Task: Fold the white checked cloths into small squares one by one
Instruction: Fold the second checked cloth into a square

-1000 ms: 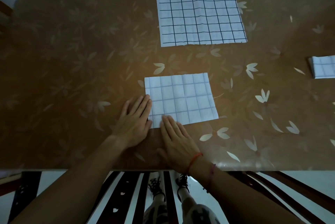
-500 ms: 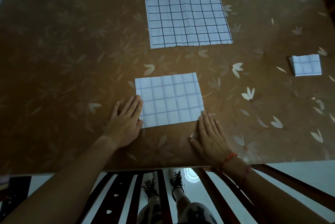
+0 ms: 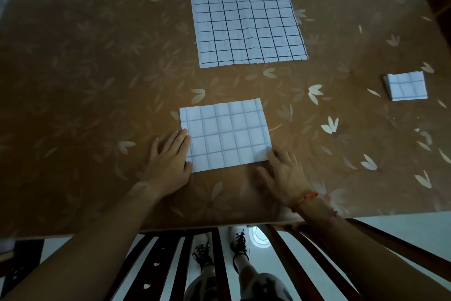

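A half-folded white checked cloth [image 3: 225, 133] lies flat as a rectangle near the front of the table. My left hand [image 3: 169, 159] rests flat with its fingertips on the cloth's lower left edge. My right hand [image 3: 284, 176] lies flat on the table, fingertips touching the cloth's lower right corner. Neither hand grips anything. A larger unfolded checked cloth [image 3: 244, 11] is spread at the far middle. A small folded square of the same cloth [image 3: 406, 86] sits at the right.
The brown table [image 3: 97, 81] has a pale flower pattern; its front edge runs just behind my wrists. Dark chair slats [image 3: 170, 259] and my feet show below it. A dark wooden piece [image 3: 439, 3] stands at the far right corner.
My right hand slid along the cloth's near edge from its lower left to its lower right corner. The left hand stayed at the left edge. The view shifted right.
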